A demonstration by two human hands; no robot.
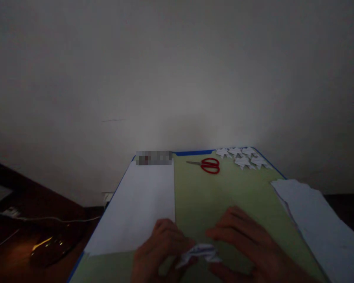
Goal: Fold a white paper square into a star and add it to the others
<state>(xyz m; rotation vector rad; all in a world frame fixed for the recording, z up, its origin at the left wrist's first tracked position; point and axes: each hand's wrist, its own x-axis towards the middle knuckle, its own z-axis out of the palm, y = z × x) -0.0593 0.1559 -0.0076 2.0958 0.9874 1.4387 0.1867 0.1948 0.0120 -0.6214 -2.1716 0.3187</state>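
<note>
A small folded white paper piece (205, 251) with dark lines is held over the near part of the green table top. My left hand (163, 249) is closed on its left side, thumb and fingers pinching it. On the other side my right hand (247, 243) has its fingers apart, with the fingertips close to the paper's right end; the thumb side is near or touching its lower edge, I cannot tell which. Several folded white paper shapes (244, 162) lie at the table's back right corner. Scissors with red handles (210, 166) rest left of them.
A large white sheet (138, 204) covers the table's left side. More white paper (318, 220) sticks out past the right edge. The green table top (200, 196) has a blue rim. Behind stands a wall; a white cable (61, 220) runs at the lower left.
</note>
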